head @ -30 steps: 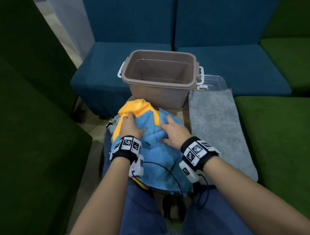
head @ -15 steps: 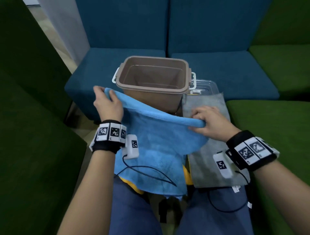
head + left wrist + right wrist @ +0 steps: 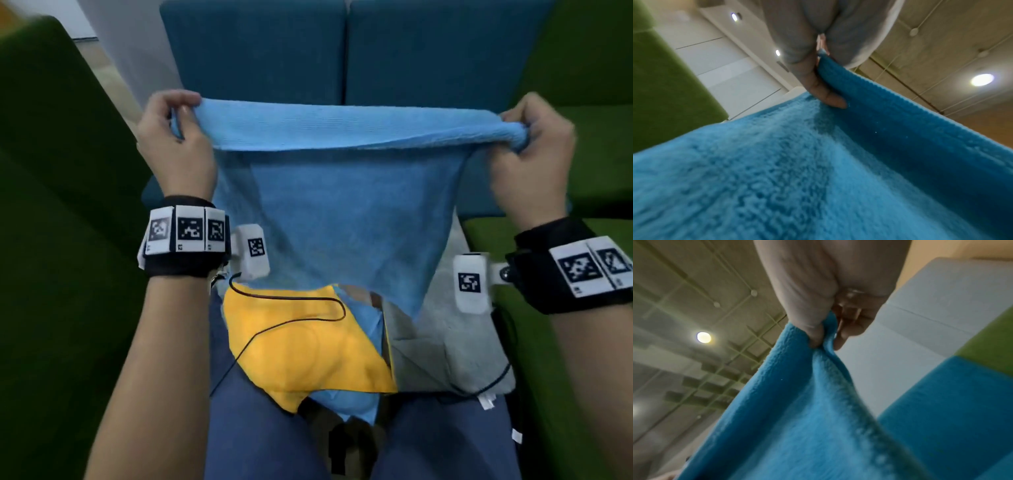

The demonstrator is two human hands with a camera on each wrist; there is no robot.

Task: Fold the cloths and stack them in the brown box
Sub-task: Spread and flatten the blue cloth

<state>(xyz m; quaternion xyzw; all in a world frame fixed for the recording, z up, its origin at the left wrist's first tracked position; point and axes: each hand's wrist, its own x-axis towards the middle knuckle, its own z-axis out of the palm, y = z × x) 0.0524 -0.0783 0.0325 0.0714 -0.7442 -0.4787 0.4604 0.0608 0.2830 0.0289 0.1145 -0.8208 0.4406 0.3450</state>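
A light blue cloth (image 3: 339,192) hangs spread out in front of me, held up by its top edge. My left hand (image 3: 178,137) pinches the top left corner, and my right hand (image 3: 527,144) pinches the top right corner. In the left wrist view the fingers (image 3: 818,84) clamp the blue cloth (image 3: 797,170). The right wrist view shows the thumb and fingers (image 3: 818,331) bunching the cloth (image 3: 797,418). Below, a yellow cloth (image 3: 308,346), another blue cloth (image 3: 346,404) and a grey cloth (image 3: 445,346) lie near my lap. The raised cloth hides the brown box.
Blue sofa cushions (image 3: 342,51) stand behind the cloth. Green seats flank me on the left (image 3: 51,240) and right (image 3: 589,85). A black cable (image 3: 291,308) runs from the left wrist across the yellow cloth. My legs in blue trousers (image 3: 246,428) are at the bottom.
Both hands took hold of the blue cloth's corners, lifted it off the pile and pulled apart. It now hangs spread wide and high, covering the brown box.
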